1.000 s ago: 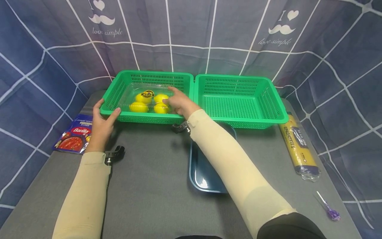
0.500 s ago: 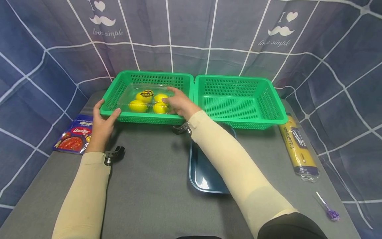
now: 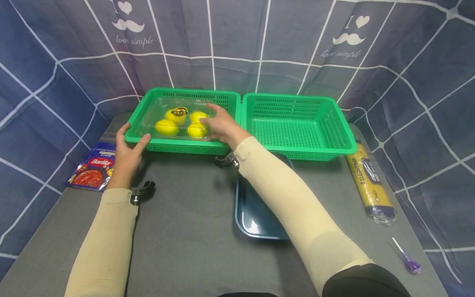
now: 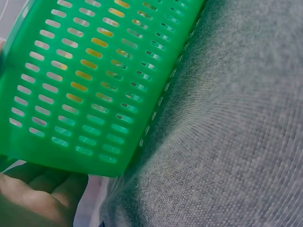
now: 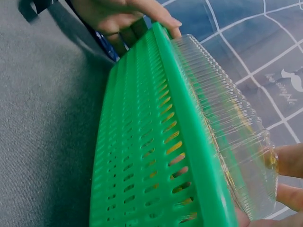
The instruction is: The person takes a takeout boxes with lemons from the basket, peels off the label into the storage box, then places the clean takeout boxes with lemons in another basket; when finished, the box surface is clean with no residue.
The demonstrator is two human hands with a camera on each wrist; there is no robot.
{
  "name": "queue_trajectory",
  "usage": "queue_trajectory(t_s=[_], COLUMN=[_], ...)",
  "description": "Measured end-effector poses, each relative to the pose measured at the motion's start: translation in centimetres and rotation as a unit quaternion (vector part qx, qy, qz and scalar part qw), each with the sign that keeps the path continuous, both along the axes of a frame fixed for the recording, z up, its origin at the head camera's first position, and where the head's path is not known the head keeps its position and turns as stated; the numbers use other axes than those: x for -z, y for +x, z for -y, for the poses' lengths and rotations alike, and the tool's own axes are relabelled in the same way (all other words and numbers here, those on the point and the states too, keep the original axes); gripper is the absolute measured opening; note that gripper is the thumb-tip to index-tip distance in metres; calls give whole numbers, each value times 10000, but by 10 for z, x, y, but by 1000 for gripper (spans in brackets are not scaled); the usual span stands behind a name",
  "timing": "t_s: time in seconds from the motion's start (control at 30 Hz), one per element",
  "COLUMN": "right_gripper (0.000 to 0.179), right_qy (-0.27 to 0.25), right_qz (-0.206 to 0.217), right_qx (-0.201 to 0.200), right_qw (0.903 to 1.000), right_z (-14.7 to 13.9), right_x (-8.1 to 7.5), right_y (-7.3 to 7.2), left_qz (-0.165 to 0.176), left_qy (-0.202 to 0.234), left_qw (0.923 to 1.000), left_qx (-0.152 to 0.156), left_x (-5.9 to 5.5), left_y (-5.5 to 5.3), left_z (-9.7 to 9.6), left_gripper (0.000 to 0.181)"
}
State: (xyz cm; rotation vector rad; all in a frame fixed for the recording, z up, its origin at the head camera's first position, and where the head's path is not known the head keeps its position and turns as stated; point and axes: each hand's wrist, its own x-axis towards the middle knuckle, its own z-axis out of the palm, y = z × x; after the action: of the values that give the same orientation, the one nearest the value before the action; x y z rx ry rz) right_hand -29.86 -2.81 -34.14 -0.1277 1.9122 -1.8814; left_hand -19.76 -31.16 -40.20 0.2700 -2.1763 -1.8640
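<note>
Clamshell [image 3: 179,119], likely light, slick and easily dented, is requiring the end grip that the right hand [image 3: 222,125] is applying while the left hand [image 3: 127,156] is holding the left basket [image 3: 178,147].

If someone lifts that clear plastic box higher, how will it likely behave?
The clear box would probably flex when squeezed, since its see-through walls look thin. The four yellow pieces inside may roll if it tilts, being rounded with gaps between them. Its glossy surface could feel slippery to the fingers.
</note>
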Motion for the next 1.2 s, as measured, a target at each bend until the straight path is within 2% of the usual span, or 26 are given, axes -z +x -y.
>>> queue_trajectory(t_s=[0.33,0.57,0.93,1.2], right_gripper=[76,76,73,74], right_qy=[-108,-246,-449,-472], right_qz=[-101,-39,-48,-58], right_qx=[-42,25,49,2], right_qw=[9999,9997,9990,9989], right_z=[2,-3,-13,-19], right_x=[-13,-18,-26,-38], right_y=[7,10,18,25], left_qz=[96,129,183,236], left_qy=[-336,-460,-630,-589], left_qw=[9994,9989,9978,9980], left_qx=[-82,-23,-29,5], left_x=[1,-3,16,10], left_y=[0,5,-4,-1], left_z=[2,0,14,13], left_gripper=[89,90,92,92])
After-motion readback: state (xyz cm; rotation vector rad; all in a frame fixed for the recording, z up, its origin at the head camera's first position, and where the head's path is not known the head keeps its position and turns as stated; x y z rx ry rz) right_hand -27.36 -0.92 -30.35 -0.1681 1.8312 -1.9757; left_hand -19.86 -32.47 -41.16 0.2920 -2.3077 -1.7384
